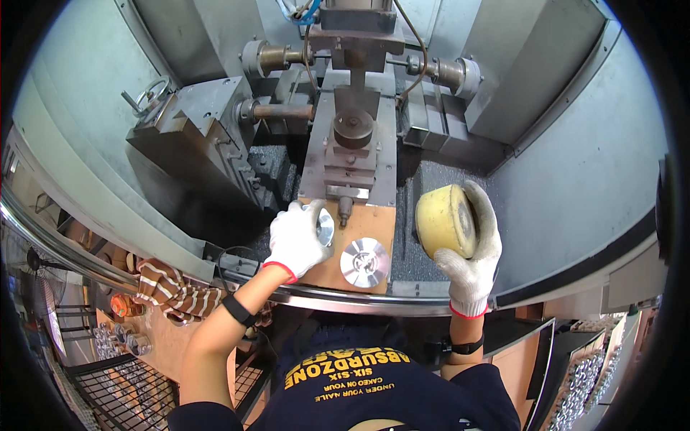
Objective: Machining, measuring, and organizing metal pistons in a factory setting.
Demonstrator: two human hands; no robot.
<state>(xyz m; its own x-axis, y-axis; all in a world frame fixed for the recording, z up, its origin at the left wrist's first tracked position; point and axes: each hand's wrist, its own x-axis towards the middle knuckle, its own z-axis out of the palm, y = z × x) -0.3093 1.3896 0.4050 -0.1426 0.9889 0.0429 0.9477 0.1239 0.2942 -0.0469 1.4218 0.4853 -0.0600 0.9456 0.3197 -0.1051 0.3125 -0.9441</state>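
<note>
White knit gloves with red cuffs cover both hands. My left hand (296,241) is closed round the edge of a shiny round metal part (325,228), low over a wooden board; the palm side of its grip is hidden. A second silver metal disc (365,263) lies flat on the board, to the right of that hand. In my right hand (480,251) is a thick yellow cylinder (440,221), tilted, with its dark end face turned right. The fingers wrap its far and near edges. It is held above the grey chip-covered bed, apart from the discs.
Ahead stands a machine fixture with a dark round seat (353,128) and a knob (345,208) at its front. Horizontal spindles (277,113) flank it. A handwheel (152,93) is at left. A metal sill (359,305) crosses before me; a wire basket (129,391) stands lower left.
</note>
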